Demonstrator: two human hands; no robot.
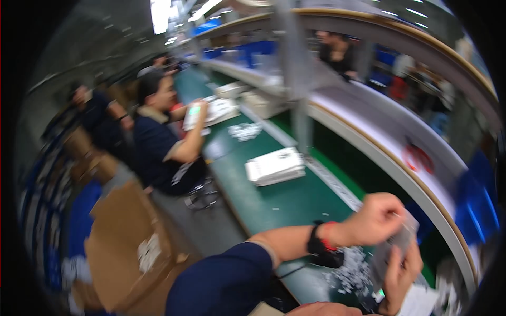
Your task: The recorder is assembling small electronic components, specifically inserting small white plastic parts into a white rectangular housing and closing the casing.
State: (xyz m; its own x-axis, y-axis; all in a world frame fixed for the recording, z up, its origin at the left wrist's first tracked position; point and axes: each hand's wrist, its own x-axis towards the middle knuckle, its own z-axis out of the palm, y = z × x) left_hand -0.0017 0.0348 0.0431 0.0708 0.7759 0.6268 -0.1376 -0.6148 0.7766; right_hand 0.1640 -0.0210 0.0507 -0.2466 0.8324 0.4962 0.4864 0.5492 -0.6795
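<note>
My left hand [375, 220], with a black band and a red cord at its wrist, is raised over the right end of the green bench. Its fingers are pinched together at the top of a thin grey flat piece [389, 252]; what sits between the fingertips is too small and blurred to name. Just below, my right hand [404, 271] grips that flat piece, thumb in front. A heap of small white and clear scraps [352, 271] lies on the bench beside the piece. White papers [420, 301] are next to my right hand.
A stack of white boxes [275, 165] stands on the green bench [232, 150]. Beyond it, a co-worker [163, 131] handles white items near another small pile [245, 131]. A shelf [363, 118] with red rings [418, 158] runs along the right. An open cardboard carton [118, 242] stands at left.
</note>
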